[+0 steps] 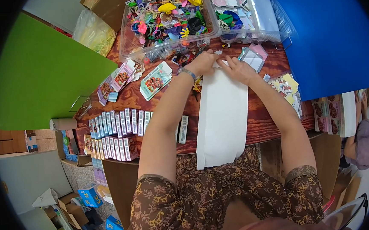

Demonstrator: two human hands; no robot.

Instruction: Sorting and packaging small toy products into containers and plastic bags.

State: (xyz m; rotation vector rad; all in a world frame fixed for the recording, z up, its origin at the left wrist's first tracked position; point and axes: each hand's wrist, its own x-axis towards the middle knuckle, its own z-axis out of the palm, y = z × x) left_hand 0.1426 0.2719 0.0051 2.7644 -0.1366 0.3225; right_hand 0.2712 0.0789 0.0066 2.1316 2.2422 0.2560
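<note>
Nearest: long, smooth white sheet [222, 116], roughly rectangular, near end at 5 o'clock, overhanging wood-grained red table [263, 105]. At 9 o'clock: slim cardboard boxes [118, 124] ranked in two rows. At sheet's far end, 1 o'clock: left hand [203, 63] curled, right hand [239, 70] with fingers bent, both touching sheet; whether pinching, cannot tell. Farther, 12 o'clock: clear plastic bin [158, 49] heaped with small, multicoloured trinkets [171, 13].
</note>
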